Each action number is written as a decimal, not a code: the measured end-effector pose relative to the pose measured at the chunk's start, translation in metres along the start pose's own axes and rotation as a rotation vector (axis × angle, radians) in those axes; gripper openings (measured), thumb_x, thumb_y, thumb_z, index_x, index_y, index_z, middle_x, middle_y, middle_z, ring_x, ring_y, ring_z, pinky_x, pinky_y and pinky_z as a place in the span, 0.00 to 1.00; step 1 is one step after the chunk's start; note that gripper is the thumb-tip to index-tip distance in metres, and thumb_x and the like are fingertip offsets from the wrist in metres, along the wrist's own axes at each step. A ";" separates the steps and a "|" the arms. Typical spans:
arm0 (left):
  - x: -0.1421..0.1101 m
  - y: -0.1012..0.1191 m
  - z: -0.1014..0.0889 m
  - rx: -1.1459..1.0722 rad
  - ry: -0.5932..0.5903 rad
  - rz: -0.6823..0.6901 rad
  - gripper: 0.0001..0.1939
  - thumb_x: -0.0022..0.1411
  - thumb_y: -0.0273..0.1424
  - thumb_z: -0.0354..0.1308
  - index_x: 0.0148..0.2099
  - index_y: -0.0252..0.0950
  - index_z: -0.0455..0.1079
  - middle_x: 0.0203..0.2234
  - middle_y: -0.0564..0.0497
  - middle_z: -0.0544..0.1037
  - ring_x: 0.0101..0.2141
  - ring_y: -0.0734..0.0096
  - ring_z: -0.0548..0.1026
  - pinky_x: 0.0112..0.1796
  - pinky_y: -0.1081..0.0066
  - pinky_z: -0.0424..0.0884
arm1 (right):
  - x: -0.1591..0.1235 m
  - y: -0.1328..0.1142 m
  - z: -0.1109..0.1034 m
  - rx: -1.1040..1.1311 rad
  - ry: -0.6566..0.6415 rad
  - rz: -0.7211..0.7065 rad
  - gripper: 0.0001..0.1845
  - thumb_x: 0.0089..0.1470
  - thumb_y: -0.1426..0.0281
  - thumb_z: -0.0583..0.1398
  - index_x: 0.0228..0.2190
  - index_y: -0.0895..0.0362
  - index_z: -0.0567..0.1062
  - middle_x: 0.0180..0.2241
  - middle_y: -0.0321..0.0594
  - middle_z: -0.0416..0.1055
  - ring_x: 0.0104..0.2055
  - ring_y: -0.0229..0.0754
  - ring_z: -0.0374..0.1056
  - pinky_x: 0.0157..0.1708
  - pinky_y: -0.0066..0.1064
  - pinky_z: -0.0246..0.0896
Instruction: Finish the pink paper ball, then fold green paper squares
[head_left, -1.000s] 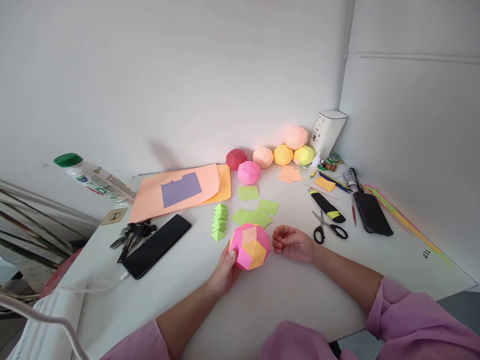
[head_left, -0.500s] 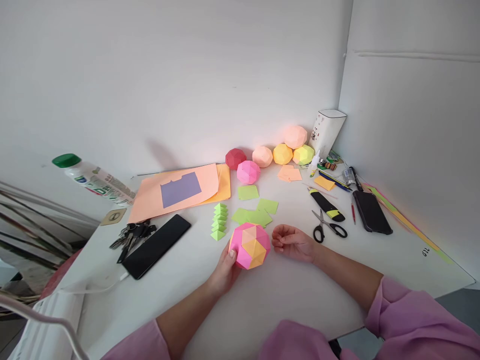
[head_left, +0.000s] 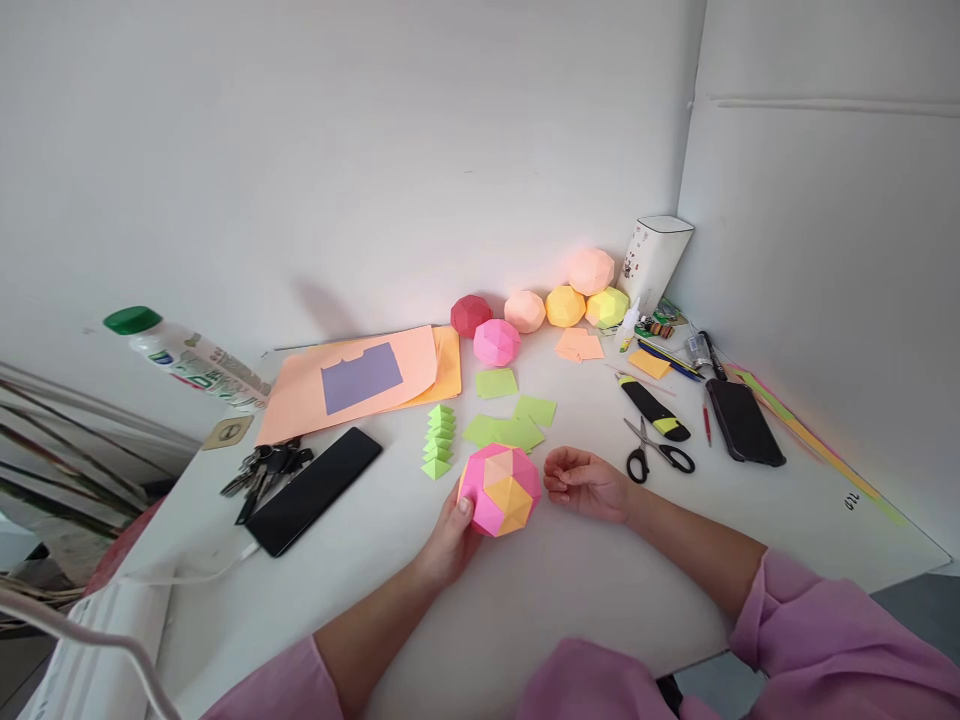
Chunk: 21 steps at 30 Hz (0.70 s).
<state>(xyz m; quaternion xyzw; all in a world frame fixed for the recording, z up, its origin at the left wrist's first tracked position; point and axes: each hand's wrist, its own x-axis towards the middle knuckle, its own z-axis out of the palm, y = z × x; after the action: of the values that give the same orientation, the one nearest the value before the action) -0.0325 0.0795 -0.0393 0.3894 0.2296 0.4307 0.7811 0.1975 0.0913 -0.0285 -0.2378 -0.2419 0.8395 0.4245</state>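
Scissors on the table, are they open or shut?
Open. The scissors lie with their two blade tips apart in a V, and their black handles are spread apart too.

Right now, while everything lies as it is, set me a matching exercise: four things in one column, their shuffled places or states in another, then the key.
Things:
1. Pink-and-orange ball
2. Scissors
3. Bottle
4. Keys

Places or states:
A. Topped with a green cap
B. Bunched beside a black device
C. Held in the left hand
D. Lying with blades apart

Right pairs: 1-C; 2-D; 3-A; 4-B
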 end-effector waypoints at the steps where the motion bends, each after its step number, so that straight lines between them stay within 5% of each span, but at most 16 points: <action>1: 0.000 0.000 0.000 -0.001 0.000 -0.002 0.33 0.57 0.50 0.56 0.59 0.38 0.60 0.55 0.40 0.67 0.58 0.47 0.61 0.56 0.52 0.59 | 0.000 0.000 0.000 -0.004 -0.001 0.000 0.12 0.42 0.81 0.64 0.32 0.59 0.77 0.22 0.33 0.61 0.27 0.33 0.58 0.27 0.27 0.50; 21: 0.000 0.004 0.004 0.018 -0.011 0.009 0.32 0.58 0.50 0.55 0.59 0.37 0.62 0.54 0.39 0.68 0.57 0.47 0.62 0.56 0.52 0.58 | 0.000 -0.001 0.002 -0.013 -0.003 -0.009 0.15 0.39 0.85 0.60 0.30 0.59 0.76 0.24 0.34 0.61 0.27 0.34 0.58 0.26 0.28 0.51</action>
<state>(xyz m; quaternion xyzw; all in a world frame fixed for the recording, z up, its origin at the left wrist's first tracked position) -0.0317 0.0797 -0.0341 0.3999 0.2274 0.4298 0.7770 0.1970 0.0912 -0.0263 -0.2382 -0.2491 0.8363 0.4264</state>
